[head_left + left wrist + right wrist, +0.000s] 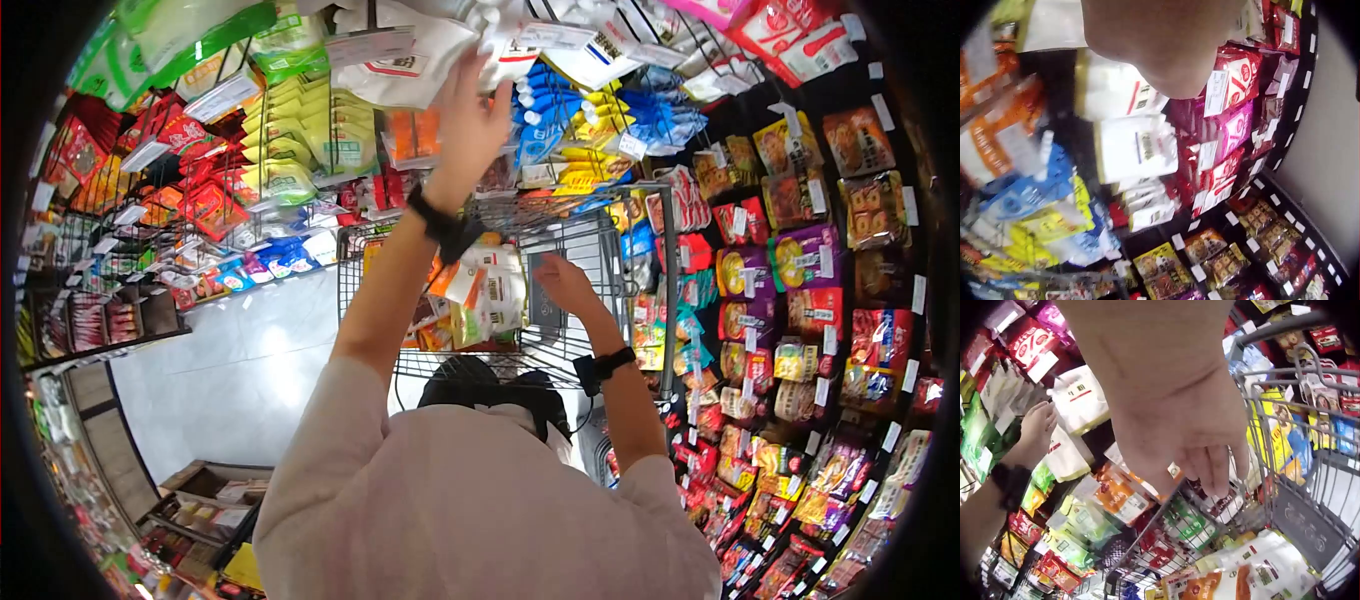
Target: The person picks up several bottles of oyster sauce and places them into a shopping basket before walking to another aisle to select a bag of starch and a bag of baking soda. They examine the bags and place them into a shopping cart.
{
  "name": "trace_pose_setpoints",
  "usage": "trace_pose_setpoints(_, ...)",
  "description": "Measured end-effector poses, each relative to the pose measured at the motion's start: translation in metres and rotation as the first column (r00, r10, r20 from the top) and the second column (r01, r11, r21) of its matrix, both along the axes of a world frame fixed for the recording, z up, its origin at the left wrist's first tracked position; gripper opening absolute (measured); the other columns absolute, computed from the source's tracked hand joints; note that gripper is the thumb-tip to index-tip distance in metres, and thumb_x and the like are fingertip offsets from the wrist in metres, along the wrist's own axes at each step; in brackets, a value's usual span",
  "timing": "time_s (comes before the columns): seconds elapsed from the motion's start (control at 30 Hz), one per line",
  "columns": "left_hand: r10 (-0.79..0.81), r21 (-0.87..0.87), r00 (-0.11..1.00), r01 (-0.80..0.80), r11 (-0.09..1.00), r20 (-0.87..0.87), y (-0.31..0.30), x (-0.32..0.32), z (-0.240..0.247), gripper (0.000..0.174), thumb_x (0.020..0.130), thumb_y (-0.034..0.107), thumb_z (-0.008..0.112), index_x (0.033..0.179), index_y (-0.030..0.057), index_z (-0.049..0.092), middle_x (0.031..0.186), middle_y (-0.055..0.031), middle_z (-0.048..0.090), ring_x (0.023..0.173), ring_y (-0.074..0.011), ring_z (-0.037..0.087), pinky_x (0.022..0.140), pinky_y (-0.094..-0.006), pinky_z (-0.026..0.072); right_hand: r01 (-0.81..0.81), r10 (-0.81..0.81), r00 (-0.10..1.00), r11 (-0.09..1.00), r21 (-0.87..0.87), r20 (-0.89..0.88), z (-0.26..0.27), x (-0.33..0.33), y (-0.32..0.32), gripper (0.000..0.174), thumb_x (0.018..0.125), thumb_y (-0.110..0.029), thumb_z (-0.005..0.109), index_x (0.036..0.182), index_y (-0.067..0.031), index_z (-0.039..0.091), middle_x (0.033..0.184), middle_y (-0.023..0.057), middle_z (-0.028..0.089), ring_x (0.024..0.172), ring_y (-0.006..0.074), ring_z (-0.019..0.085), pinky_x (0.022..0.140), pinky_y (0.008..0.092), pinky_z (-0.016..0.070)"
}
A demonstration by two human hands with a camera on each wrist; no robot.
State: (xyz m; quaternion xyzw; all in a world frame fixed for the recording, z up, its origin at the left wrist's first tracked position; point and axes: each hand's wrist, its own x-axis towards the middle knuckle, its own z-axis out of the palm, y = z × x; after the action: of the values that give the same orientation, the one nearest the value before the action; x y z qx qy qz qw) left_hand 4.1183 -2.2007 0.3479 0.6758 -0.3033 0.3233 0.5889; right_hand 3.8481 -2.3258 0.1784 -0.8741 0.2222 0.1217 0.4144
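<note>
My left hand is raised to the hanging white bags, fingers extended and reaching up. From the right wrist view, the left hand is beside a white bag; contact is unclear. Only its base shows in the left wrist view, in front of white bags on hooks. Above the wire cart, my right hand holds nothing, its fingers loosely bent. Inside the cart lie white and orange packages.
Blue and yellow bags hang right of the left hand. Packaged food fills the shelving on the right. Green-yellow bags and red packs hang to the left. Pale floor shows left of the cart, with a low display behind.
</note>
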Motion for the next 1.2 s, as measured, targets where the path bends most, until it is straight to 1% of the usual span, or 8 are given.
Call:
trace_pose_setpoints(0.17,-0.226,0.275,0.792,0.441,0.855,-0.567,0.083,-0.095,-0.136,0.022,0.092,0.011,0.067,0.113,0.0027,0.066,0.104,-0.0189,0.070,0.092,-0.0354,0.069,0.083,-0.0414,0.0542,0.141,-0.131,0.989,0.971,0.194,-0.064,-0.080,-0.012,0.011,0.054,0.096,-0.031,0.068,0.136,0.0034,0.055,0.115,0.0191,0.072,0.101,0.0232,0.070,0.086,0.0336,0.0539)
trace_pose_setpoints(0.3,0.056,0.492,0.545,0.702,0.515,-0.837,0.165,-0.159,-0.213,0.027,0.095,0.026,0.063,0.111,0.0050,0.069,0.097,-0.0171,0.072,0.090,-0.0364,0.070,0.077,-0.0445,0.0555,0.178,-0.104,0.948,0.957,0.231,-0.301,-0.150,-0.006,0.032,0.049,0.097,-0.031,0.067,0.133,0.0004,0.059,0.111,0.0134,0.073,0.099,0.0191,0.070,0.082,0.0318,0.0529)
trace_pose_setpoints(0.37,-0.151,0.517,0.626,0.737,0.435,-0.765,0.210,-0.189,-0.265,0.031,0.095,0.031,0.062,0.111,0.0059,0.070,0.104,-0.0194,0.071,0.094,-0.0395,0.069,0.076,-0.0484,0.0554,0.319,-0.164,0.922,0.833,0.452,-0.350,-0.171,-0.005,0.047,0.046,0.097,-0.033,0.067,0.131,-0.0033,0.060,0.112,0.0095,0.073,0.099,0.0178,0.069,0.082,0.0323,0.0530)
trace_pose_setpoints(0.5,0.296,0.590,0.511,0.683,0.431,-0.807,0.266,-0.257,-0.317,0.038,0.093,0.039,0.068,0.107,0.0036,0.069,0.084,-0.0190,0.071,0.079,-0.0411,0.070,0.067,-0.0505,0.0556,0.540,-0.232,0.812,0.647,0.539,-0.536,-0.231,0.001,0.084,0.047,0.098,-0.036,0.065,0.135,-0.0097,0.057,0.123,0.0051,0.066,0.103,0.0179,0.067,0.082,0.0354,0.0541)
trace_pose_setpoints(0.57,0.242,0.649,0.618,0.604,0.462,-0.748,0.281,-0.279,-0.317,0.034,0.090,0.036,0.071,0.103,0.0052,0.072,0.087,-0.0161,0.073,0.080,-0.0378,0.070,0.070,-0.0484,0.0565,0.584,-0.240,0.783,0.601,0.546,-0.574,-0.258,0.008,0.101,0.055,0.096,-0.037,0.067,0.140,-0.0097,0.052,0.128,0.0072,0.061,0.106,0.0208,0.064,0.083,0.0375,0.0545)
trace_pose_setpoints(0.8,0.382,0.666,0.558,0.498,0.556,-0.736,0.273,-0.284,-0.316,0.026,0.089,0.034,0.072,0.091,0.0081,0.075,0.089,-0.0111,0.074,0.079,-0.0327,0.071,0.068,-0.0441,0.0570,0.522,-0.499,0.834,0.852,0.041,-0.235,-0.394,-0.007,0.113,0.080,0.083,-0.035,0.078,0.145,0.0017,0.043,0.127,0.0226,0.063,0.112,0.0314,0.064,0.086,0.0425,0.0550)
trace_pose_setpoints(0.97,0.433,0.743,0.610,0.470,0.477,-0.664,0.267,-0.275,-0.323,0.034,0.085,0.040,0.074,0.091,0.0070,0.074,0.084,-0.0128,0.073,0.074,-0.0351,0.071,0.063,-0.0458,0.0565,0.217,-0.233,0.967,0.966,-0.143,-0.106,-0.351,-0.022,0.105,0.100,0.075,-0.039,0.084,0.150,0.0039,0.035,0.134,0.0357,0.056,0.114,0.0416,0.064,0.095,0.0430,0.0529)
trace_pose_setpoints(1.2,0.473,0.742,0.571,0.513,0.432,-0.670,0.261,-0.270,-0.319,0.031,0.086,0.039,0.072,0.095,0.0089,0.074,0.088,-0.0120,0.074,0.079,-0.0344,0.071,0.070,-0.0452,0.0573,0.077,-0.143,0.904,0.982,-0.175,-0.404,-0.318,0.005,0.107,0.112,0.073,-0.044,0.084,0.157,-0.0025,0.023,0.145,0.0401,0.042,0.116,0.0441,0.064,0.095,0.0462,0.0544)
